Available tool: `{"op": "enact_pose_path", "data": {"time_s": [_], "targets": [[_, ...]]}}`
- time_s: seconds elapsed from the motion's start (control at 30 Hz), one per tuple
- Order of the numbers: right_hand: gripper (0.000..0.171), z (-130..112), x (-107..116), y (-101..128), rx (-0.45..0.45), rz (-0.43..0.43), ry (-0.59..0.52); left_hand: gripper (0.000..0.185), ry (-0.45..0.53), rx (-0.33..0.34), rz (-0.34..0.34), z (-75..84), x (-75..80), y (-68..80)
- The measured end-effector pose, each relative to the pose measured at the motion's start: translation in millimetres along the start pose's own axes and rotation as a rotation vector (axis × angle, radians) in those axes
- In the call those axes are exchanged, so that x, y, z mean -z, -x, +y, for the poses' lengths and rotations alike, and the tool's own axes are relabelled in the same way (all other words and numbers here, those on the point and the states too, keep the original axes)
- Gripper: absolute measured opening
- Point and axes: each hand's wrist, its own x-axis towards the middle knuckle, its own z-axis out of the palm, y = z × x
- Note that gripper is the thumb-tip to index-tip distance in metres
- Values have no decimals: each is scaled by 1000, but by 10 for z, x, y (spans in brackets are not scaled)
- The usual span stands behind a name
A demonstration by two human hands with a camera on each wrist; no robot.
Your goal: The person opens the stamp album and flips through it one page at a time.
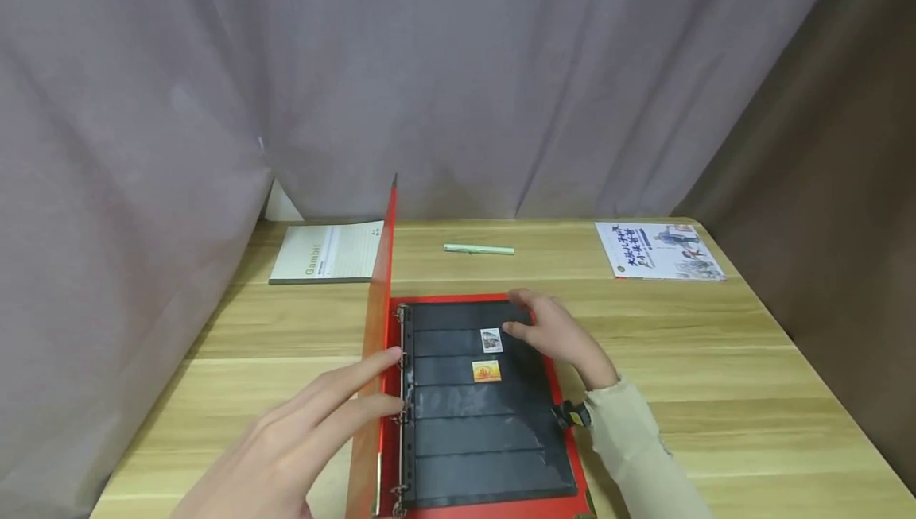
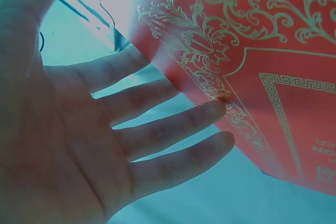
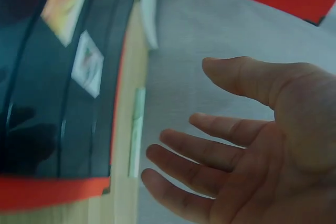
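Observation:
A red ring binder lies on the wooden table (image 1: 716, 424), its front cover (image 1: 379, 296) standing nearly upright. My left hand (image 1: 322, 416) is spread flat, straight fingers touching the cover's outer face (image 2: 273, 66); the left hand (image 2: 131, 145) holds nothing. A black pocket page (image 1: 479, 431) lies open with two stamps, one grey (image 1: 490, 340) and one orange (image 1: 486, 371). My right hand (image 1: 551, 328) rests relaxed on the page's upper right corner, just right of the stamps. In the right wrist view, that right hand (image 3: 247, 145) is loosely spread and empty beside the page (image 3: 47, 103).
A pale green pen (image 1: 478, 249) lies behind the binder. A closed "Gambit" notebook (image 1: 325, 253) sits at the back left and a printed booklet (image 1: 658, 250) at the back right. Grey curtains close off the back and left; a brown one hangs on the right.

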Motion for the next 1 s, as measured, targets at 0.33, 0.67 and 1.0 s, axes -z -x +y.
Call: {"op": "enact_pose_path", "data": {"time_s": [0.33,0.67,1.0], "targets": [[60,239,-51,-113,-67,-11,139,69,-2,92,149,-26,32,221],[63,334,-209,-220,-85,-67,146,61,155,86,398,-139,-16,449],[77,390,-288,-174,-152,-77,99,72,123,330,327,-280,133,876]]}}
